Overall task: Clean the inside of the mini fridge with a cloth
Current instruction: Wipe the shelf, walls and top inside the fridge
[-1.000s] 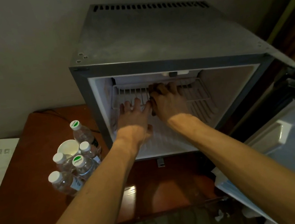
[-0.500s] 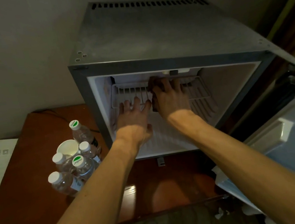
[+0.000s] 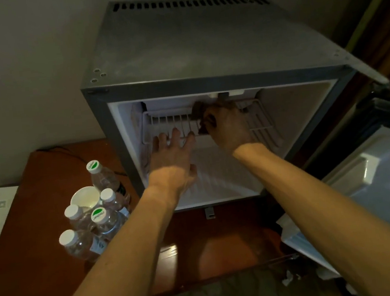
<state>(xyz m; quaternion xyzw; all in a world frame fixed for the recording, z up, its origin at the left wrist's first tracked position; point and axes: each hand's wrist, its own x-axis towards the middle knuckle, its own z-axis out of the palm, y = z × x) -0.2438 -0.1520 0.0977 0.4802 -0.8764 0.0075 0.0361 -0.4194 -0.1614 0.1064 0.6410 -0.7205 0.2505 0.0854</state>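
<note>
Mini fridge [image 3: 201, 48] stood open on the desk [image 3: 45, 277]. Right hand [image 3: 229, 128], grip clamped on a dark cloth [image 3: 198, 111], wiped the wire shelf [image 3: 168, 122] at 12 o'clock; left hand [image 3: 172, 155], fingers spread, apparently steadied the shelf. Bottles [image 3: 94, 216] waited at 9 o'clock.

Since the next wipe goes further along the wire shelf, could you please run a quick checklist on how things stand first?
1. Fridge door swung clear of the opening: ok.
2. Right hand grips the dark cloth: ok.
3. Cloth against the wire shelf: ok, at its back part.
4. Left hand steadies the shelf's front edge with straight fingers: ok.
5. Shelf seated level on its supports: cannot tell; supports are hidden.
6. Water bottles stand outside the mini fridge, off to the left: ok.
</note>
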